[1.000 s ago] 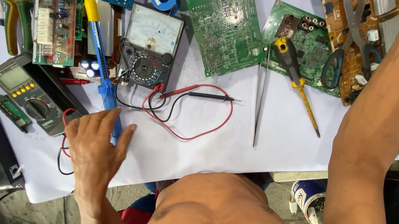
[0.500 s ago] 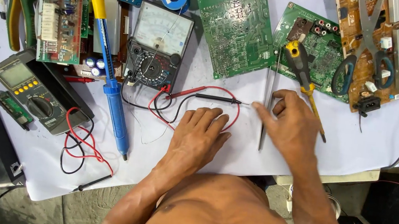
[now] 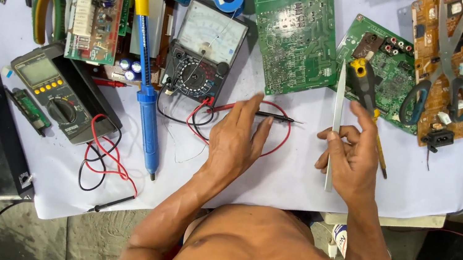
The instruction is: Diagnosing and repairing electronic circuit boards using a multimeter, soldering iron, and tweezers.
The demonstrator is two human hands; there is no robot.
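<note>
The work looks barely begun: nothing is being measured or soldered, the boards lie spread over the far half of the white sheet [image 3: 298,179], and both hands are only now closing on tools. The left hand [image 3: 236,140] lies palm down, fingers spread and stretched forward, over the red and black test leads [image 3: 265,115] that run from the needle-dial meter [image 3: 204,50] just beyond it; the fingertips touch the leads but do not grip them. The right hand [image 3: 352,159] is half curled around long metal tweezers [image 3: 341,98], thumb and fingers pinching the near end while the tips point away toward a small green circuit board [image 3: 401,71]. A yellow-handled screwdriver [image 3: 366,90] lies just right of the tweezers, partly under that hand. Both forearms reach out from the body at the near edge, wrists resting low on the sheet. Well to the left, the blue soldering iron [image 3: 147,91] and the digital meter [image 3: 62,92] lie untouched.
</note>
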